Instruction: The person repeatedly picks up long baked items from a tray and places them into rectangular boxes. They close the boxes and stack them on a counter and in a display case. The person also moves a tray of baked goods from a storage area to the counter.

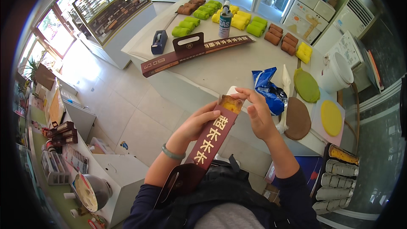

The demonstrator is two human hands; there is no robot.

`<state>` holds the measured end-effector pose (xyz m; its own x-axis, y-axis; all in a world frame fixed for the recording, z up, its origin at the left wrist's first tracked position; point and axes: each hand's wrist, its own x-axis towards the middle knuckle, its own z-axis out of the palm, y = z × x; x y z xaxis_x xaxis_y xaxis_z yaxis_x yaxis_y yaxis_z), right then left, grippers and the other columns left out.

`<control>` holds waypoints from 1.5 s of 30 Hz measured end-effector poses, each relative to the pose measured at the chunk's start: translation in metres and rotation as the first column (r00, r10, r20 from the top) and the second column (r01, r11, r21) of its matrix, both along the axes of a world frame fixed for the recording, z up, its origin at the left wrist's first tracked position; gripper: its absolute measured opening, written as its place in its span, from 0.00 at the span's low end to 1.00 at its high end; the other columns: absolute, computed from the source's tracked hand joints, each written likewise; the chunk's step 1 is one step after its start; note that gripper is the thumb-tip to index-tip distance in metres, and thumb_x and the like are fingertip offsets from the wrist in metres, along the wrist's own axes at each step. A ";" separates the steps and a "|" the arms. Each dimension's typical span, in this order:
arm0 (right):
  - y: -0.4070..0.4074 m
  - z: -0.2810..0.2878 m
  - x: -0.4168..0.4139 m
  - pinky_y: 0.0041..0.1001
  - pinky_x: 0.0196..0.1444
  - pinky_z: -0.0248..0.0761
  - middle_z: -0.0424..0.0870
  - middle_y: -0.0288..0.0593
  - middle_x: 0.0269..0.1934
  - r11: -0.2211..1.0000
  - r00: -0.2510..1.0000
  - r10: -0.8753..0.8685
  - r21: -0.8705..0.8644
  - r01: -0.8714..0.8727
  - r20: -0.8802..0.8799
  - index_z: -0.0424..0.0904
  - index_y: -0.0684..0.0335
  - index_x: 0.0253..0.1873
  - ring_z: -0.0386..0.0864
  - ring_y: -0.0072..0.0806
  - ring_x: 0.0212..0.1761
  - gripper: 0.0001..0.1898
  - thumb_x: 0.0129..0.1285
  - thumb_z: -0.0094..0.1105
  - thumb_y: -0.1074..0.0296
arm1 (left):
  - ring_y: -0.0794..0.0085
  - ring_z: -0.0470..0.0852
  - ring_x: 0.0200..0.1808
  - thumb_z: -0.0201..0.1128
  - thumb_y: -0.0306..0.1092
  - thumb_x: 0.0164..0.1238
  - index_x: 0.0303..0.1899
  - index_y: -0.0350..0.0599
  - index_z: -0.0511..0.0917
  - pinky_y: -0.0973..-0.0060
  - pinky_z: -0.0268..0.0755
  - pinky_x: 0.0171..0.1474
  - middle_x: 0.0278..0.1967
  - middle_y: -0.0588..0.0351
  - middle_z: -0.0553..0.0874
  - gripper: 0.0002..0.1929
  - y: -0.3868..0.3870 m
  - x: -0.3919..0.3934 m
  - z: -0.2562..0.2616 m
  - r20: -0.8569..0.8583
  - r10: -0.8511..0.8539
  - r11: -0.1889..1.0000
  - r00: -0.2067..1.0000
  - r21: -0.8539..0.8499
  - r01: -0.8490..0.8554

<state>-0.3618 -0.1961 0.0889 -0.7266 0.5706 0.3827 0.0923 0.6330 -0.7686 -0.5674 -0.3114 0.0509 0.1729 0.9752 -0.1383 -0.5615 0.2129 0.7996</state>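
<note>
My left hand grips a long maroon cardboard box near its far end. The box slants up from my waist and bears large pale writing. A golden-brown baked pastry with a yellow filling shows at the box's open end. My right hand is beside that end, thumb apart, its fingertips at the white inner flap. Whether they press on the flap or the pastry, I cannot tell. The box's handle panel hangs by my left forearm.
On the table lie a second long maroon box, a tape dispenser, a gas canister, a blue bag, a piping bag and coloured rolls. A baking pan stands at right, a mixer bowl at left.
</note>
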 end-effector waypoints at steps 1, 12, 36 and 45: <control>-0.001 0.001 0.000 0.35 0.74 0.55 0.83 0.50 0.61 1.000 1.000 0.001 -0.004 -0.001 -0.011 0.73 0.68 0.69 0.72 0.38 0.69 0.42 0.79 0.30 0.30 | 0.59 0.90 0.52 0.58 0.43 0.78 0.74 0.30 0.60 0.71 0.86 0.52 0.57 0.30 0.83 0.34 0.000 0.001 0.001 -0.003 0.000 1.000 1.000 0.000 0.000; 0.009 -0.011 0.020 0.45 0.80 0.49 0.85 0.45 0.61 0.882 0.965 0.260 -0.401 -0.246 -0.022 0.73 0.65 0.69 0.78 0.34 0.67 0.36 0.79 0.41 0.35 | 0.73 0.85 0.54 0.62 0.34 0.77 0.77 0.32 0.57 0.76 0.80 0.54 0.59 0.47 0.81 0.34 0.002 0.015 -0.003 0.058 -0.010 0.998 0.998 -0.056 0.013; -0.062 -0.037 -0.002 0.32 0.65 0.72 0.72 0.48 0.67 0.567 0.718 -0.477 -0.802 -0.189 -0.506 0.70 0.66 0.71 0.76 0.32 0.65 0.24 0.73 0.60 0.74 | 0.78 0.81 0.51 0.64 0.34 0.78 0.65 0.44 0.65 0.79 0.78 0.49 0.55 0.53 0.78 0.22 0.007 0.034 -0.004 -0.149 0.057 0.998 0.987 0.042 -0.051; -0.058 -0.040 -0.003 0.25 0.63 0.73 0.83 0.46 0.62 0.636 0.911 -0.248 -0.765 -0.104 -0.329 0.83 0.69 0.61 0.81 0.26 0.60 0.15 0.76 0.59 0.70 | 0.62 0.79 0.63 0.85 0.40 0.52 0.82 0.40 0.39 0.68 0.74 0.63 0.65 0.43 0.75 0.66 -0.004 0.032 0.021 -0.641 -0.137 0.981 0.755 0.019 0.194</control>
